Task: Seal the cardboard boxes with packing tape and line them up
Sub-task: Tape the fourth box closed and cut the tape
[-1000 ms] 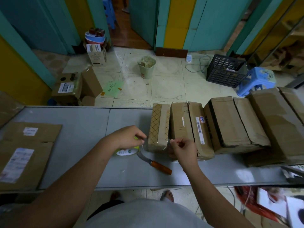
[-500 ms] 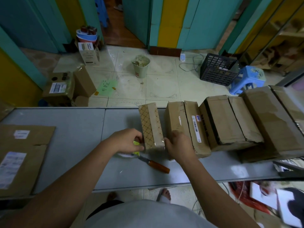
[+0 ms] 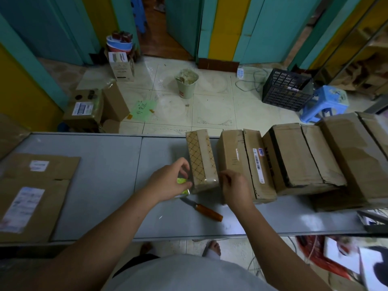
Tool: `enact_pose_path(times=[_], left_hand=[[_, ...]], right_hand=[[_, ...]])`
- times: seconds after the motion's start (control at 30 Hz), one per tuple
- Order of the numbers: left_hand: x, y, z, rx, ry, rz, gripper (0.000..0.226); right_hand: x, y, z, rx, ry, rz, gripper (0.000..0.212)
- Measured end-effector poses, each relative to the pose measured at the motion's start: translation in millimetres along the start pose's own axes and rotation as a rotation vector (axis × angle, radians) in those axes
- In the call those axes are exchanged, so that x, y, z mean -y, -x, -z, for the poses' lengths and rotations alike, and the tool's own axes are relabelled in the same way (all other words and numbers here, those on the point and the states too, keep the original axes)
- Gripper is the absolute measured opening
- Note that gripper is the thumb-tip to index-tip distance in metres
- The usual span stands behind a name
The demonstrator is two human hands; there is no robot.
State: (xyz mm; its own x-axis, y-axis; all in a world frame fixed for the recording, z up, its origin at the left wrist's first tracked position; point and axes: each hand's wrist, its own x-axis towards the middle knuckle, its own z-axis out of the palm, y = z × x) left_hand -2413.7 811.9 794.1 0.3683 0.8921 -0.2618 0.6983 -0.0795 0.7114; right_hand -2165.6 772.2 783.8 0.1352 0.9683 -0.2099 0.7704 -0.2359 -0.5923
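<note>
A small cardboard box with a diamond pattern [image 3: 201, 158] stands on the grey table [image 3: 105, 185], leftmost in a row with three bigger brown boxes [image 3: 245, 162] [image 3: 298, 158] [image 3: 357, 152] to its right. My left hand [image 3: 170, 181] grips a roll of clear packing tape with a yellow-green core [image 3: 182, 181] at the small box's near left corner. My right hand [image 3: 235, 187], fingers curled, touches the box's near right corner, where shiny tape covers the end. A gap separates the small box from its neighbour.
A knife with an orange-brown handle [image 3: 206, 211] lies on the table just in front of my hands. Flattened cartons with labels [image 3: 31, 196] cover the table's left end. Beyond the table on the floor stand a bin [image 3: 186, 82], a black crate [image 3: 285, 89], a blue stool [image 3: 325, 101] and boxes [image 3: 88, 110].
The small patterned box has slid left, away from the neighbouring box, and turned slightly. Both hands came up against its near end, the left with the tape roll.
</note>
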Motion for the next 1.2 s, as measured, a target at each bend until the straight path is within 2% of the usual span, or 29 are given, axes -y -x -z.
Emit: enact_pose_path(times=[0.07,0.17,0.23,0.4,0.5,0.6,0.7,0.77,1.0,1.2], left_hand=[[-3.8,0.8,-0.9,-0.003,-0.012,-0.039,0.059],[-4.9,2.1,0.1,0.035,-0.064,-0.071,0.082],[-3.1,0.8,1.2,0.069,-0.082,-0.071,0.081],[-4.7,0.2,3.1,0.098,-0.168,-0.088,0.082],[-3.7,-2.1,10.0,0.173,-0.172,-0.094,0.082],[-1.7,-6.2,19.6,0.278,-0.154,-0.087,0.088],[1.2,-9.6,26.9,0.343,-0.148,-0.082,0.092],[4.2,-11.7,29.4,0.367,-0.153,-0.075,0.093],[5.0,-15.7,29.4,0.448,-0.065,-0.083,0.094],[-6.0,-22.2,24.3,0.502,0.051,-0.092,0.100]], right_hand=[[-6.8,16.8,5.4,-0.019,0.003,-0.022,0.014],[-18.9,42.0,5.9,0.084,0.026,0.004,0.014],[-22.3,52.6,-4.2,0.194,0.049,0.028,0.009],[-25.4,54.2,-50.1,0.270,0.085,0.187,0.041],[-32.2,43.9,-71.1,0.319,0.238,0.122,0.048],[-39.8,43.8,-74.6,0.363,0.238,0.080,0.042],[-43.0,61.0,-57.4,0.374,0.076,0.075,0.025],[-43.2,78.4,-39.2,0.317,-0.038,0.097,0.008],[-29.2,128.5,16.9,0.315,-0.313,0.059,0.014],[13.2,111.5,14.4,0.293,-0.436,0.028,0.015]])
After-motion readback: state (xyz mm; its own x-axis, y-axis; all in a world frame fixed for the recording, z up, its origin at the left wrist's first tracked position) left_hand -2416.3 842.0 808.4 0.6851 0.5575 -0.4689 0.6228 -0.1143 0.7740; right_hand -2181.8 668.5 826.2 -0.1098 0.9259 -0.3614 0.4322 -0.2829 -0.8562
